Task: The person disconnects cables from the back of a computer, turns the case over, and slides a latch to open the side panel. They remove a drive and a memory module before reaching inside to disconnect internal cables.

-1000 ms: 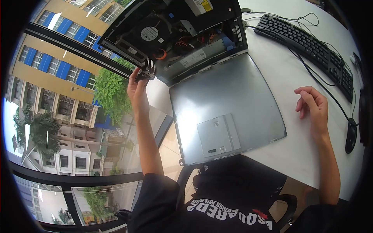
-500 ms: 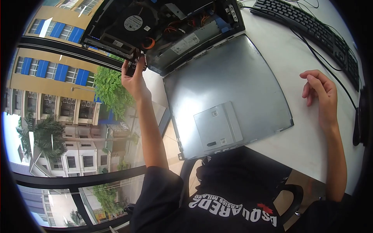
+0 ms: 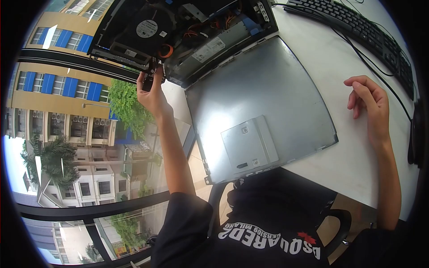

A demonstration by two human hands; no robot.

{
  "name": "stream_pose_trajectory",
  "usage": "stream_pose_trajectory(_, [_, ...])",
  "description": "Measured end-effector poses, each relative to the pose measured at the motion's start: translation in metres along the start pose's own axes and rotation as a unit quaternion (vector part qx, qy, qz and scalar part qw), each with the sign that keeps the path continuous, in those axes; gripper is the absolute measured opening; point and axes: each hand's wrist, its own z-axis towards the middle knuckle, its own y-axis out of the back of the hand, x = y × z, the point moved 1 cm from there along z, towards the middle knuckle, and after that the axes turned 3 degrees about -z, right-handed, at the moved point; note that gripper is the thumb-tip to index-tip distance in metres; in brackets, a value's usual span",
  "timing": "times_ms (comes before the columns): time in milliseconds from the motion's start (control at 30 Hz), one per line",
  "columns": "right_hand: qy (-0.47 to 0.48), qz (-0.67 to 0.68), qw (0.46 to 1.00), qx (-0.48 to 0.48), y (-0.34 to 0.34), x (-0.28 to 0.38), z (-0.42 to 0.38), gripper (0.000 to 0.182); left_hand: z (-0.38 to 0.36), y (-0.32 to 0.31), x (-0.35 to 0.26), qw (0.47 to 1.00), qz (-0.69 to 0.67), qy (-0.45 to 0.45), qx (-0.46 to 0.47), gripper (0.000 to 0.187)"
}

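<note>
At the near left corner of an opened computer case (image 3: pixel 196 49), my left hand (image 3: pixel 153 96) pinches a small dark part with a slotted edge (image 3: pixel 157 67) between thumb and fingers. The part sits right at the case's edge, and the fingers cover some of it. Inside the case, a black fan cover with a round label (image 3: pixel 147 28) and an orange ring (image 3: pixel 166 51) lie just beyond that hand. My right hand (image 3: pixel 370 100) is held over the white table at the right, fingers loosely bent and somewhat apart, with nothing in it.
A bare metal side panel (image 3: pixel 263 98) lies flat between my arms, its lower edge close to my body. At the upper right are a black keyboard (image 3: pixel 348 31) and its cable (image 3: pixel 357 51) on the white table (image 3: pixel 313 102). Windows line the left side.
The view has shifted slightly, so the case appears a little further up and left. My left hand stays on the dark part; my right hand keeps its pose.
</note>
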Motion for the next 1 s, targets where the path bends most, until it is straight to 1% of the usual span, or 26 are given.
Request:
stream_pose_trajectory(133, [0.001, -0.003, 1.0, -0.002, 0.0, 0.001, -0.001, 0.026, -0.007, 0.005, -0.007, 0.999, 0.023, -0.034, 0.029, 0.055])
stream_pose_trajectory(233, [0.002, -0.007, 1.0, 0.001, 0.001, 0.0, 0.0, 0.026, -0.012, 0.014, -0.014, 0.995, 0.046, -0.067, 0.05, 0.056])
stream_pose_trajectory(333, [0.002, -0.02, 1.0, -0.004, 0.0, 0.0, -0.001, 0.027, -0.009, 0.03, -0.017, 0.988, 0.092, -0.113, 0.052, 0.045])
stream_pose_trajectory(433, [-0.001, -0.022, 1.0, -0.005, 0.001, 0.0, 0.0, 0.027, -0.007, 0.041, -0.025, 0.994, 0.065, -0.067, 0.048, 0.042])
stream_pose_trajectory(533, [0.002, -0.027, 1.0, -0.003, 0.001, -0.001, 0.0, 0.028, 0.002, 0.054, -0.014, 0.997, 0.061, -0.019, 0.034, 0.038])
stream_pose_trajectory(633, [0.006, -0.032, 0.999, -0.009, 0.001, -0.002, 0.0, 0.028, 0.013, 0.06, -0.012, 0.997, 0.014, 0.016, 0.08, 0.041])
stream_pose_trajectory(733, [0.002, -0.036, 0.999, -0.011, 0.0, -0.001, 0.0, 0.028, 0.01, 0.046, -0.021, 0.993, 0.016, 0.017, 0.119, 0.045])
stream_pose_trajectory(833, [0.007, -0.05, 0.999, -0.007, 0.001, -0.001, 0.0, 0.028, 0.008, 0.028, -0.02, 0.994, 0.044, 0.011, 0.094, 0.047])
stream_pose_trajectory(867, [0.007, -0.052, 0.999, -0.008, 0.001, -0.001, 0.0, 0.028, 0.012, 0.026, -0.013, 0.997, 0.029, 0.003, 0.077, 0.05])
stream_pose_trajectory(967, [0.005, -0.053, 0.999, -0.009, 0.0, -0.001, -0.001, 0.028, 0.019, 0.013, -0.009, 0.996, 0.078, -0.012, 0.047, 0.049])
stream_pose_trajectory(1000, [0.006, -0.052, 0.999, -0.007, 0.0, -0.001, -0.001, 0.028, 0.021, 0.01, -0.007, 0.994, 0.095, -0.031, 0.046, 0.048])
